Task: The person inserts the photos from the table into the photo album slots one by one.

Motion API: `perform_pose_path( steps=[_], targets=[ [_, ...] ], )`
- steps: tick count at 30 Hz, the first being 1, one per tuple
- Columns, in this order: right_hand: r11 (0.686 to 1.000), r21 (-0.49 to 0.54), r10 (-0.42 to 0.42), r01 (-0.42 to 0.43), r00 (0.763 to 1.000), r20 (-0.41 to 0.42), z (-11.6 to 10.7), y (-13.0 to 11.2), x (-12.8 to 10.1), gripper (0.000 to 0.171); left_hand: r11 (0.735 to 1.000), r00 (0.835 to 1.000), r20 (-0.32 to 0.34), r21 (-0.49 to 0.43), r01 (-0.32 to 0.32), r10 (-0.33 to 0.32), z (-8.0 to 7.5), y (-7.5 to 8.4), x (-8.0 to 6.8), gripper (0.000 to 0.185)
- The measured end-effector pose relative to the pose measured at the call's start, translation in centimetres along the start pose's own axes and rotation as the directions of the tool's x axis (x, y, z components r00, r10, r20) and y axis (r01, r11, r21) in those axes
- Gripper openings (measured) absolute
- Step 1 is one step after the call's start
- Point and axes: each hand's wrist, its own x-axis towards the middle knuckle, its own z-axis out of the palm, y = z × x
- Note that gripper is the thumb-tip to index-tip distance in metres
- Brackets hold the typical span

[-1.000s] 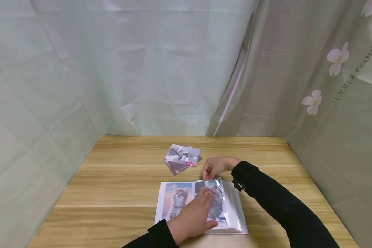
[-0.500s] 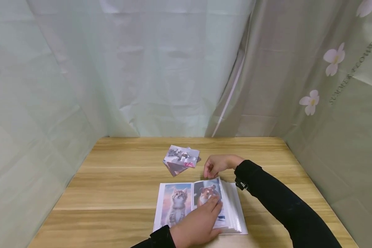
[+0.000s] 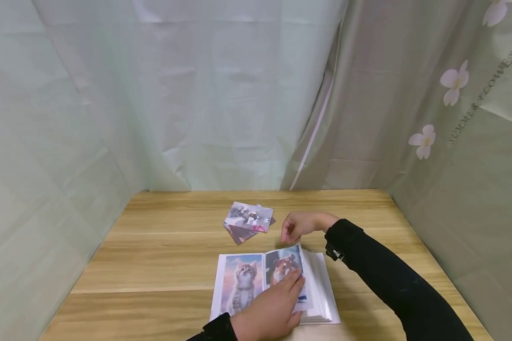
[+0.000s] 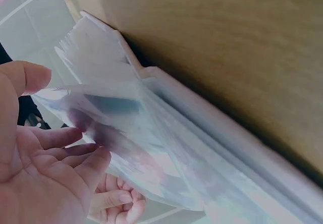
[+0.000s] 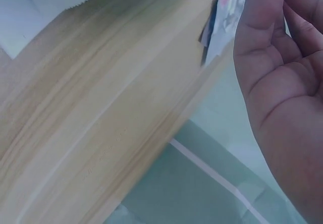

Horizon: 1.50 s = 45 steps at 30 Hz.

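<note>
A photo album lies open on the table, its clear pages holding printed animal pictures. On its left page is a kitten photo; on the right page is a photo of a reddish-brown, white-faced animal. My left hand rests over that right page, fingers extended and covering the photo's lower part. In the left wrist view the same page bows up along the left fingertips. At the page's top edge, my right hand has thumb and fingers pinched together, with a small pale edge at the tips in the right wrist view.
Behind the album, left of the right hand, a few loose photos overlap on the wooden table. More album pages are stacked under the right side. Pale curtains enclose the table's back and sides.
My left hand has slid right across the page, uncovering the reddish animal's face and the whole kitten's upper body. My right hand has risen slightly and moved back from the page's top.
</note>
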Motion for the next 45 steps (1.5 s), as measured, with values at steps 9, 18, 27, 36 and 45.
perform_pose_path(
  steps=[9,18,27,36,45],
  targets=[
    [0.999,-0.043,-0.013,0.012,1.0,-0.026,-0.7,-0.5,-0.6,0.013,1.0,0.998,-0.063,-0.015,-0.022,0.021,-0.8,-0.2,-0.6,0.068],
    [0.999,-0.045,-0.022,0.02,0.999,-0.032,-1.6,-0.8,-1.4,0.012,0.999,0.984,-0.17,0.007,-0.048,0.049,-1.5,-1.1,-1.4,0.069],
    [0.999,-0.034,-0.031,0.029,0.998,-0.059,-1.8,-0.4,-1.8,0.012,0.994,0.975,-0.213,-0.098,0.039,-0.059,-2.2,-2.1,-3.4,0.072],
    [0.999,-0.041,-0.017,0.014,0.998,-0.064,-1.7,-1.2,-1.5,0.014,0.978,0.941,-0.282,-0.146,0.151,-0.188,-2.9,-3.3,-5.4,0.074],
    [1.0,-0.03,-0.004,0.002,0.998,-0.068,-1.7,-1.1,-1.2,0.014,0.963,0.9,-0.353,-0.169,0.209,-0.257,-2.4,-4.9,-7.4,0.07]
  ],
)
